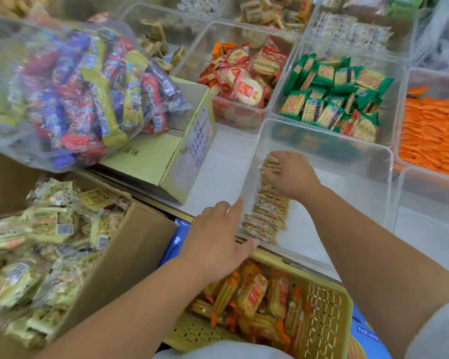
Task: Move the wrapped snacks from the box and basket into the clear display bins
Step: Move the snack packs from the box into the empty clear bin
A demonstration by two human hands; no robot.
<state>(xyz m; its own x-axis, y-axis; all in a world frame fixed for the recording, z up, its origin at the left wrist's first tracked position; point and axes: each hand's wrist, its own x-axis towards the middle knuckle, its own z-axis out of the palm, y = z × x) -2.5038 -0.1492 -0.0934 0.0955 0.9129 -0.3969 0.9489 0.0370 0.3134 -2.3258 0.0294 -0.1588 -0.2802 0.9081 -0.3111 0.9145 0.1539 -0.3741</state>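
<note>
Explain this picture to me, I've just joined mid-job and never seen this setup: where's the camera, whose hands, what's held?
There is no machine: this one picture comes from a camera worn on a person's head, looking down at their bare hands. The right hand reaches inside a clear bin, fingers on a row of wrapped crackers along its left wall; blur hides whether it pinches one. The left hand, fingers straight, rests against that bin's near corner. Nearer are a yellow basket of orange-wrapped snacks and, left, a cardboard box of pale packets. Filled bins stand behind.
</note>
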